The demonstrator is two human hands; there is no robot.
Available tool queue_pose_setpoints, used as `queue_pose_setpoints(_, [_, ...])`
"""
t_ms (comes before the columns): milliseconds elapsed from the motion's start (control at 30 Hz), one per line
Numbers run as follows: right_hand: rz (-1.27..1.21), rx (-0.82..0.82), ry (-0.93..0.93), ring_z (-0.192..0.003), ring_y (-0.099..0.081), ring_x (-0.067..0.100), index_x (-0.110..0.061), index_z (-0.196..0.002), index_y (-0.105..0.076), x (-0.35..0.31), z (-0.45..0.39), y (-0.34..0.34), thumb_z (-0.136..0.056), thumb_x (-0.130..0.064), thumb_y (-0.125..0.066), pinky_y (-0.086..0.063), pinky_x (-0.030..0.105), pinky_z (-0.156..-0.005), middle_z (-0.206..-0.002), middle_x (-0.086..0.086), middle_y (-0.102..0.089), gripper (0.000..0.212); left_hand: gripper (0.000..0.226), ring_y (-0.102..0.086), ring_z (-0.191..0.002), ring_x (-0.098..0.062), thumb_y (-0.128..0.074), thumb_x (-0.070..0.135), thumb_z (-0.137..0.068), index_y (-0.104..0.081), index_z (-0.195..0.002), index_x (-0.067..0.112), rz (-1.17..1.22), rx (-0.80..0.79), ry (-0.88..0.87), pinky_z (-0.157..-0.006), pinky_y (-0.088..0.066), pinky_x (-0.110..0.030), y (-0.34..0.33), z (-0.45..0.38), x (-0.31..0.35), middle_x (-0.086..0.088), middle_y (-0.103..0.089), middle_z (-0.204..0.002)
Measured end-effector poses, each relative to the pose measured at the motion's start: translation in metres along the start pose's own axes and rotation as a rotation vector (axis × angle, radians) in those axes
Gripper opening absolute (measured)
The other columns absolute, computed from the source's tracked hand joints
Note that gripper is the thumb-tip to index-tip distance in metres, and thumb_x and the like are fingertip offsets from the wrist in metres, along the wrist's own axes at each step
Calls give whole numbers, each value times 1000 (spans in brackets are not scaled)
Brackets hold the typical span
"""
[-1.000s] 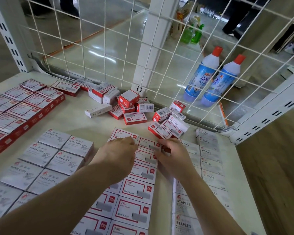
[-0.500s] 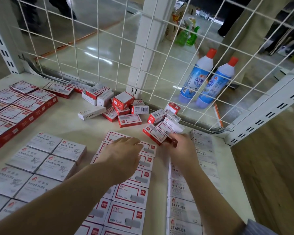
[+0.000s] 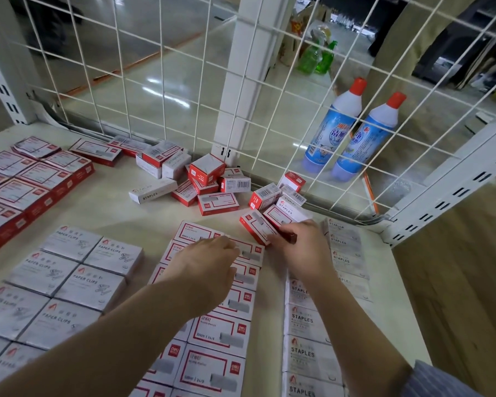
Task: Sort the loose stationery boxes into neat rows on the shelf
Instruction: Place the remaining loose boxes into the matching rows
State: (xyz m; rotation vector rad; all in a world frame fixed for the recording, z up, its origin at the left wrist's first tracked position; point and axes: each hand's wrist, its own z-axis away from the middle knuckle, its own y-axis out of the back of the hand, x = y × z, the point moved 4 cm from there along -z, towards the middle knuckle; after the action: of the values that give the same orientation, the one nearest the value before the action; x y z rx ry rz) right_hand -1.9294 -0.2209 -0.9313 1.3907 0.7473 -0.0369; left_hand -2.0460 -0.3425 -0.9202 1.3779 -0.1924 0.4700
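Loose red-and-white stationery boxes (image 3: 212, 184) lie jumbled near the back of the shelf (image 3: 112, 216). In front are neat rows: grey paper-clip boxes (image 3: 69, 270), red-framed staple boxes (image 3: 221, 336), white STAPLES boxes (image 3: 304, 319) and larger red boxes (image 3: 26, 190) at the left. My left hand (image 3: 206, 267) rests flat on the far end of the red-framed row. My right hand (image 3: 301, 247) curls its fingers round a small red-and-white box (image 3: 255, 224) at the near edge of the loose pile; my fingers partly hide that box.
A white wire mesh (image 3: 155, 81) and a white post (image 3: 241, 110) close the shelf's back. Two blue bottles with red caps (image 3: 335, 130) stand on the floor behind the mesh. The shelf's right edge drops to a wooden floor (image 3: 455, 282).
My right hand has moved from the red-framed row up to the loose pile and closed on a box. My left hand has stayed on the row.
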Motion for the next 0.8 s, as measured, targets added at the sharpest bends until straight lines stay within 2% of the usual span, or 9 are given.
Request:
queue_pose_setpoints(100, [-22,-10,-6,-90,-53,16,-13,-101,-69,-3,-3,-4,-82,-36,-67,-43,28,-82,-102,3,-54,30,44,-30,-134,-10,-38,29,-99,-33,-142,26,10,-2,0,-110,-25,-28,0,0,0,11,-32,-146])
queue_pose_setpoints(167, [-24,-21,-12,-80,-56,15,-14,-88,-70,-5,-7,-7,-80,-39,-69,-45,26,-69,-93,3,-61,26,44,-31,-133,-10,-39,29,-99,-33,-142,26,13,-3,4,-109,-25,-28,-1,-1,-1,11,-33,-146])
queue_pose_setpoints(233, [24,-49,-23,-66,-51,10,-16,-77,-67,-8,-11,-9,-78,-42,-69,-31,19,-51,-80,0,-61,26,44,-31,-133,-10,-40,29,-99,-33,-142,26,18,-7,10,-109,-26,-28,-1,-1,-1,11,-33,-146])
queue_pose_setpoints(300, [70,-77,-44,-59,-45,6,-18,-74,-64,-10,-14,-9,-79,-44,-69,-22,17,-46,-74,-2,-57,26,44,-31,-133,-10,-39,29,-99,-32,-142,26,19,-12,11,-109,-26,-28,-1,-1,0,12,-33,-146])
queue_pose_setpoints(467, [78,-89,-74,-66,-50,16,-14,-73,-67,-9,-19,-11,-78,-44,-69,-23,21,-47,-89,9,-62,31,45,-28,-135,-10,-39,29,-99,-31,-143,27,19,-13,11,-110,-24,-29,-1,-1,-1,12,-30,-148])
queue_pose_setpoints(600, [-15,-75,-74,-71,-59,18,-11,-78,-72,-10,-17,-8,-78,-36,-71,-34,22,-49,-82,7,-67,25,46,-23,-138,-11,-37,28,-99,-28,-145,26,21,-14,14,-112,-22,-30,-1,1,-1,11,-25,-151])
queue_pose_setpoints(733, [-129,-2,-36,-64,-56,23,-7,-75,-72,-10,-14,-2,-77,-27,-71,-39,28,-54,-73,12,-67,20,45,-20,-140,-11,-37,27,-100,-29,-144,26,40,-6,16,-113,-18,-30,-1,3,-1,11,-24,-152])
queue_pose_setpoints(800, [-162,29,-22,-61,-52,21,-3,-75,-71,-9,-10,3,-77,-24,-71,-36,29,-54,-73,14,-66,21,44,-22,-139,-11,-37,26,-99,-31,-143,27,38,15,22,-113,-18,-29,-2,4,-3,10,-26,-151])
